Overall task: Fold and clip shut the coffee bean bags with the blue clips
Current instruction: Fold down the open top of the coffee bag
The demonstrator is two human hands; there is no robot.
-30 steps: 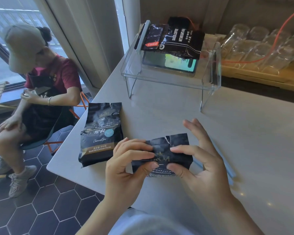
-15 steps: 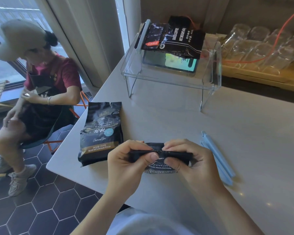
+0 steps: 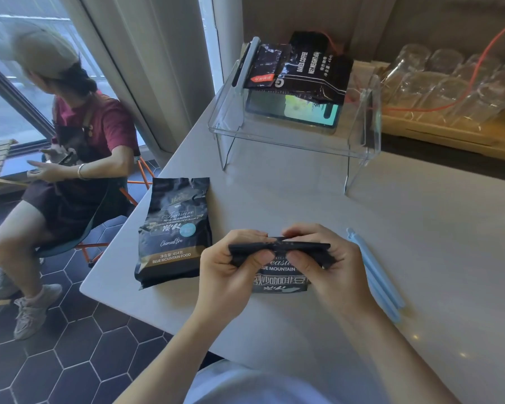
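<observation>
Since the earlier frame the fold is sitting lower and tighter on the black coffee bag (image 3: 279, 277). The left hand (image 3: 231, 272) and right hand (image 3: 330, 266) are both pinching its rolled top edge, thumbs beneath. The blue clips (image 3: 375, 275), slim plastic bars, are lying on the bench (image 3: 420, 228) just right of the right hand. A second glossy bag (image 3: 175, 231) is lying flat left of the left hand.

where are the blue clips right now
In the head view the blue clips lie on the table just right of the right hand, which with the left hand pinches the folded coffee bag.
</observation>
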